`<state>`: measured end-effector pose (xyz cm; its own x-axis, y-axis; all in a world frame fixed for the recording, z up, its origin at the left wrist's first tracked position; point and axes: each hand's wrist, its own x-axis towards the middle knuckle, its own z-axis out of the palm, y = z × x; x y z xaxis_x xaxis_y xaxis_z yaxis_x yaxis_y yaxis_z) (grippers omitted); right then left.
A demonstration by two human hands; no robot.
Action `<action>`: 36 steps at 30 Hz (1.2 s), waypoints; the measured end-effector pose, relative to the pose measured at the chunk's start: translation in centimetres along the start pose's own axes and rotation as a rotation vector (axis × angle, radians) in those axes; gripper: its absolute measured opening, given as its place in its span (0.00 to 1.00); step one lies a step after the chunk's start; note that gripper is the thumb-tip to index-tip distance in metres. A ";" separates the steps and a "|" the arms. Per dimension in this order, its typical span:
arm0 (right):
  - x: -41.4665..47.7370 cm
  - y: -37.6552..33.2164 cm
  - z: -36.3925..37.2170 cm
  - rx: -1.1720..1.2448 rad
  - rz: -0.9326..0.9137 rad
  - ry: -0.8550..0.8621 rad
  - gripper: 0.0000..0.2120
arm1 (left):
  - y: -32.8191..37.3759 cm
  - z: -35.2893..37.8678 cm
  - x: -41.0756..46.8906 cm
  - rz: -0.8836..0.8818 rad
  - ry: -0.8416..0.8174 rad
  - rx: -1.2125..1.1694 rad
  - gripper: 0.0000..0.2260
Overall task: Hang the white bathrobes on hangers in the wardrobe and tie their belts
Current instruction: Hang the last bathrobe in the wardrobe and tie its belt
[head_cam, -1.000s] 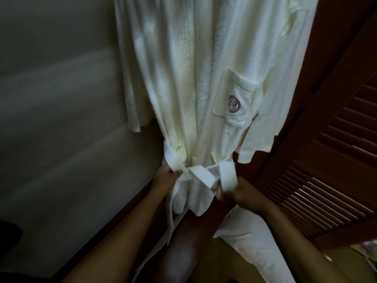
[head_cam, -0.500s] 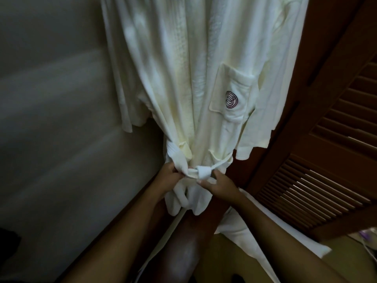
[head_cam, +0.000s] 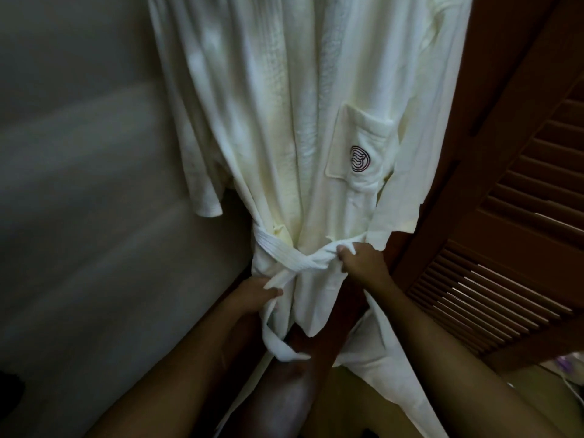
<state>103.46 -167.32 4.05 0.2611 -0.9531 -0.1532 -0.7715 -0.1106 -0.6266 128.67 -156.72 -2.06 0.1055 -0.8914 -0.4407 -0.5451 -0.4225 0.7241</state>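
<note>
White bathrobe (head_cam: 284, 137) hangs beside the louvred wardrobe door (head_cam: 521, 222), its belt (head_cam: 284, 256) crossed at the waist. The left hand (head_cam: 252, 295) pinches the lower tail and the right hand (head_cam: 363, 262) clamps the other end. Soft, thick cloth that probably slackens easily, so grip close to the crossing.

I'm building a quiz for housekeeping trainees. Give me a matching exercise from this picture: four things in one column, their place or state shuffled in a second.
1. left hand
2. right hand
3. pocket
4. louvred door

A. bears a round dark logo
B. brown wood, at the right edge
C. grips the belt end right of the knot
D. grips the belt end running down-left from the knot

Pairs: 1-D, 2-C, 3-A, 4-B.
</note>
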 end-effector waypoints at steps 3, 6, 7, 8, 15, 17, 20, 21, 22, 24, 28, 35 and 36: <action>-0.1 -0.3 -1.3 -0.069 -0.008 -0.021 0.19 | 3.0 -0.5 0.9 0.062 0.160 -0.130 0.13; -0.9 -2.5 -2.7 0.291 -0.153 0.130 0.14 | 5.7 -1.3 2.6 0.112 0.300 -0.156 0.15; -1.3 -3.1 -3.2 0.458 -0.191 0.172 0.13 | 6.2 -1.9 3.1 0.090 0.326 -0.163 0.14; -1.8 -3.3 -3.7 0.608 -0.215 0.180 0.12 | 6.3 -2.7 3.7 0.035 0.358 -0.188 0.14; -5.5 2.8 -4.9 0.790 -0.066 0.157 0.09 | 5.4 -8.0 4.9 -0.211 0.488 -0.208 0.17; -5.8 4.0 -3.2 0.568 -0.115 0.067 0.06 | 5.0 -7.7 4.8 -0.219 0.524 -0.104 0.17; -6.0 4.7 1.8 0.178 -0.225 -0.332 0.04 | 5.9 -6.4 4.7 -0.206 0.472 -0.076 0.17; -5.7 5.0 3.5 0.035 -0.233 -0.417 0.08 | 6.3 -6.1 4.4 -0.206 0.496 -0.086 0.17; -5.1 5.2 4.7 -0.083 -0.223 -0.438 0.20 | 6.3 -6.1 4.6 -0.211 0.532 -0.096 0.17; -3.9 4.9 5.4 -0.097 -0.144 -0.339 0.34 | 6.3 -6.4 4.7 -0.188 0.598 -0.163 0.18; -0.9 0.3 1.5 0.120 -0.133 -0.018 0.27 | 8.3 -9.3 5.2 -0.074 0.721 -0.324 0.17; 3.5 -7.6 -4.9 0.275 -0.054 0.167 0.28 | 11.4 -6.8 5.0 -0.074 0.689 -0.439 0.36; 4.0 -7.5 -4.9 0.256 -0.050 0.162 0.27 | 10.7 -5.2 5.0 -0.084 0.673 -0.455 0.39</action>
<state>107.47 -171.68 11.93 0.1836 -0.9830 -0.0064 -0.5830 -0.1036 -0.8058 127.75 -166.51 6.25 0.6869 -0.7002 -0.1947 -0.1374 -0.3881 0.9113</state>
